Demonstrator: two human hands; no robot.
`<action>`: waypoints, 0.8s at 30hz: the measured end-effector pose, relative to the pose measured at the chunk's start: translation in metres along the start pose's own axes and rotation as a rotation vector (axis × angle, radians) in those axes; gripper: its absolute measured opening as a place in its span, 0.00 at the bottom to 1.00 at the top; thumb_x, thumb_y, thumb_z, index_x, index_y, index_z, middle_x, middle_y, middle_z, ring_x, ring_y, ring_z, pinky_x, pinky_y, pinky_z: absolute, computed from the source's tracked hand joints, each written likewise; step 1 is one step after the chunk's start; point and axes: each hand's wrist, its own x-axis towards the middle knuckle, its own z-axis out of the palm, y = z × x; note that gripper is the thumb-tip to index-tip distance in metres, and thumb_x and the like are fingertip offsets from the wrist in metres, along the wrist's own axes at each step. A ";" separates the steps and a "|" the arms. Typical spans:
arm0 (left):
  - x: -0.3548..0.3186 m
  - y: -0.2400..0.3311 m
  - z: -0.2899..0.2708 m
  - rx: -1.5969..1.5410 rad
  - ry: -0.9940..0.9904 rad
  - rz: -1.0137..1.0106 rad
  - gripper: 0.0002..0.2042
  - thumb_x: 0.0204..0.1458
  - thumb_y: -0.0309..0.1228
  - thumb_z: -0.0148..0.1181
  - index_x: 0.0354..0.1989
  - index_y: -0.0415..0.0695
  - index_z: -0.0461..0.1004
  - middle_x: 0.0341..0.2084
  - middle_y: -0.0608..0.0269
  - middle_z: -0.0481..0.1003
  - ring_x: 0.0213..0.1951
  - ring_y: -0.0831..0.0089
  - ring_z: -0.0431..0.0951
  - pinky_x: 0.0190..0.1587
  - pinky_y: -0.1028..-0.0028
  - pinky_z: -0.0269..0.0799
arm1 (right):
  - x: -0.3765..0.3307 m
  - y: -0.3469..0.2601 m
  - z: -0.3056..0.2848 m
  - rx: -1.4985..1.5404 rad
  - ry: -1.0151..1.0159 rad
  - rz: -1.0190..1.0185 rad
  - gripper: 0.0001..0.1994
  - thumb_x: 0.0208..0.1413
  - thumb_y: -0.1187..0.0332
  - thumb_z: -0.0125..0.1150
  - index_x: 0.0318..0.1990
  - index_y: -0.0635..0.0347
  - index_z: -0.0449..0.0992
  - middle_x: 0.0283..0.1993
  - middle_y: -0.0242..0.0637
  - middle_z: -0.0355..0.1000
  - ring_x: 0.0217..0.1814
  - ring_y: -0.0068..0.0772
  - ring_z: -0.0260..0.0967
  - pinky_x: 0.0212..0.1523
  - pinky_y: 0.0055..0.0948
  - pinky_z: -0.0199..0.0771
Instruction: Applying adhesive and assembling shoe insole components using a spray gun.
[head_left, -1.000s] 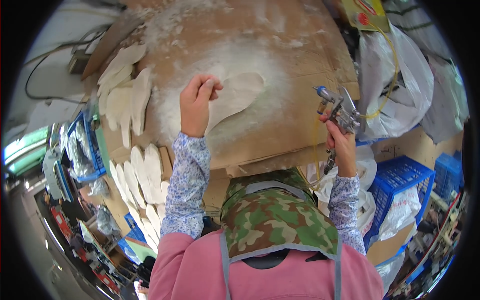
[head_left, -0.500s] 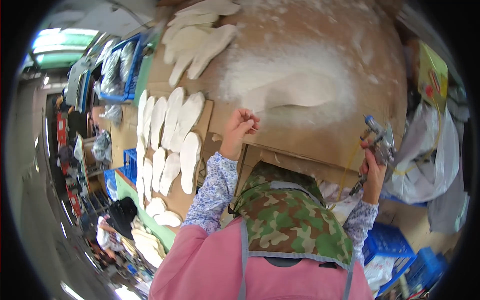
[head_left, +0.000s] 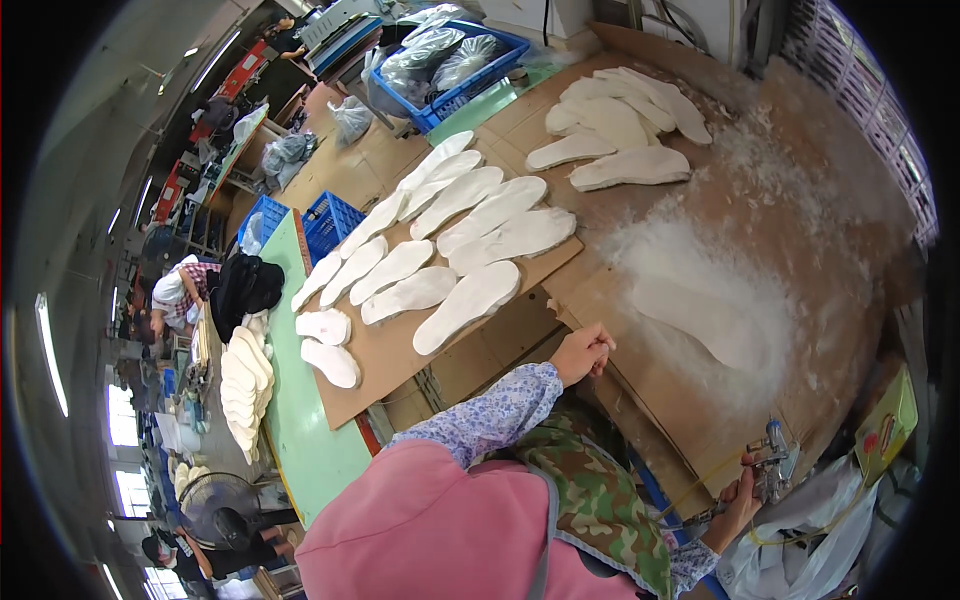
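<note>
My right hand is closed round a metal spray gun with a blue tip, near the table's front edge at the right. My left hand hovers at the near edge of the brown cardboard, fingers curled together; anything in them is too small to make out. Beyond it a pale insole shape lies within a patch of white residue. To the left, several white insoles lie in rows on a cardboard sheet. Farther back is a loose pile of cream insoles.
A blue crate of plastic-wrapped items stands at the back. A green table runs along the left, beside a fan and co-workers farther off. White plastic bags hang at the lower right, by the yellow hose.
The view has swung to the left, bringing the insole rows and the green table toward the middle. My left hand stays curled, and the spray gun is still in my right hand.
</note>
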 end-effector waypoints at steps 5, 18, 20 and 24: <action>0.023 -0.006 -0.023 0.697 0.204 0.353 0.10 0.55 0.33 0.47 0.30 0.42 0.75 0.29 0.52 0.75 0.33 0.56 0.75 0.40 0.64 0.71 | -0.005 -0.001 0.001 -0.108 0.075 -0.003 0.11 0.57 0.71 0.56 0.47 0.59 0.74 0.41 0.28 0.74 0.18 0.08 0.47 0.16 0.15 0.46; 0.137 0.008 -0.005 0.347 0.252 0.038 0.20 0.46 0.25 0.54 0.50 0.36 0.65 0.37 0.53 0.72 0.40 0.64 0.74 0.46 0.69 0.68 | -0.021 -0.006 0.002 0.028 0.135 0.035 0.16 0.56 0.74 0.56 0.53 0.64 0.69 0.41 0.34 0.74 0.16 0.11 0.49 0.15 0.16 0.50; 0.141 0.014 0.002 0.671 0.239 0.155 0.19 0.46 0.26 0.54 0.49 0.37 0.65 0.37 0.53 0.73 0.41 0.61 0.74 0.47 0.67 0.68 | -0.023 -0.004 0.000 0.046 0.153 0.032 0.15 0.56 0.75 0.56 0.52 0.66 0.70 0.41 0.35 0.74 0.16 0.12 0.50 0.15 0.15 0.50; 0.140 0.021 0.003 0.791 0.160 0.130 0.19 0.46 0.27 0.54 0.50 0.38 0.65 0.37 0.53 0.74 0.41 0.60 0.74 0.47 0.66 0.68 | -0.024 -0.001 -0.003 0.029 0.154 0.040 0.16 0.56 0.74 0.56 0.52 0.66 0.69 0.41 0.35 0.74 0.17 0.12 0.51 0.16 0.15 0.51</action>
